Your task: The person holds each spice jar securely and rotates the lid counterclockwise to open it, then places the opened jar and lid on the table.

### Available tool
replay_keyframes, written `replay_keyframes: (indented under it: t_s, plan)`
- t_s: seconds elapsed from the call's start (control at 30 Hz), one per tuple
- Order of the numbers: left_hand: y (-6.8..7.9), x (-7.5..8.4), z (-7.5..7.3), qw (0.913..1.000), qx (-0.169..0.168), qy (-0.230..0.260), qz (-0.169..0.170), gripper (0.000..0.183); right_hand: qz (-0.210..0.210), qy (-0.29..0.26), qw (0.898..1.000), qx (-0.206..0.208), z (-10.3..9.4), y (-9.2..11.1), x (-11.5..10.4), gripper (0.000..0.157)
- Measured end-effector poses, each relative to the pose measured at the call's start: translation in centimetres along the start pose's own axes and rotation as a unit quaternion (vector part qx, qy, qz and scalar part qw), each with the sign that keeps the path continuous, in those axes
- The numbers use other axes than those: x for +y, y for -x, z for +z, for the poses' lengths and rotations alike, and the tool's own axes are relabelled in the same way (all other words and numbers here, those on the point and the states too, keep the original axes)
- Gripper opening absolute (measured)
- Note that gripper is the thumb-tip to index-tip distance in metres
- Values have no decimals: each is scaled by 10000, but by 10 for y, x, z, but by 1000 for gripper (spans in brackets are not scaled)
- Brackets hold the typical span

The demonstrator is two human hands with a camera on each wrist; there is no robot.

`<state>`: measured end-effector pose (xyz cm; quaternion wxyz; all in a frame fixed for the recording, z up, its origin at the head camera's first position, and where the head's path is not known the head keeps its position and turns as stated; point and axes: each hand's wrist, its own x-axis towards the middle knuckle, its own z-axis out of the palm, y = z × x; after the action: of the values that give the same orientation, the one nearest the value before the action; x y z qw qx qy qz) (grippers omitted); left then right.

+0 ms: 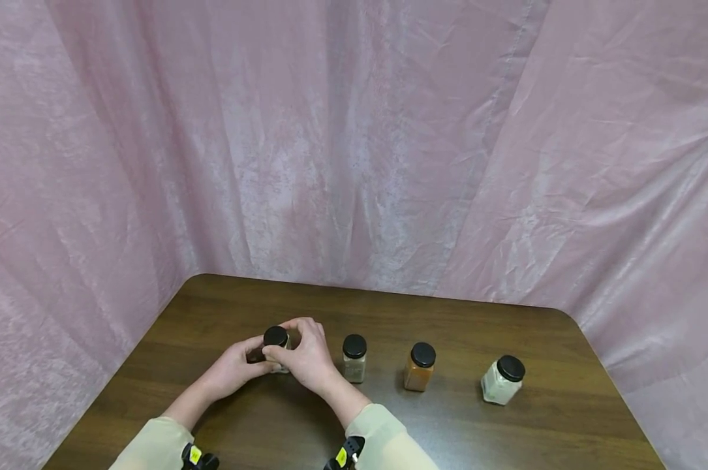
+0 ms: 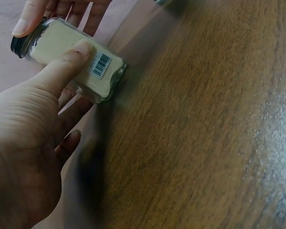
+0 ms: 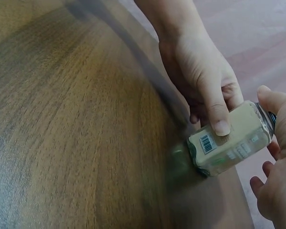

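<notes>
A square glass spice jar (image 2: 52, 42) with pale powder inside has a black screw lid (image 1: 275, 335) and a barcode label (image 3: 208, 143). My left hand (image 1: 236, 370) grips the jar's body, thumb flat on the side by the barcode. From the other side my right hand (image 1: 311, 359) curls its thumb and fingers around the lid end, the thumb touching at the lid's edge. The jar's base is close to the tabletop; whether it touches is unclear. Part of the lid is hidden by the right hand in the right wrist view.
On the brown wooden table (image 1: 447, 431) a row of jars extends rightward: one with greyish contents (image 1: 354, 358), one with orange powder (image 1: 419, 367) and one with white contents (image 1: 502, 380), all black-lidded. Pink curtains (image 1: 342, 143) hang behind the table's far edge.
</notes>
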<state>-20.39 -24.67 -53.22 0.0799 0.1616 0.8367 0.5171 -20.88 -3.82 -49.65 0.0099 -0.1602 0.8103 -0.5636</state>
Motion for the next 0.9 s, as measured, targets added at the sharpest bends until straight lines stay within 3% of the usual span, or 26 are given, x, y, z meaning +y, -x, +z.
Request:
replay_keyframes:
  t_s: [0.17, 0.9]
  plan:
    - [-1, 0, 0, 9998, 43, -42, 166, 56, -93, 45, 9999, -71, -1, -1, 0, 43]
    - [-2, 1, -5, 9999, 27, -111, -46, 50, -242, 40, 9993, -265, 3, -7, 0, 35]
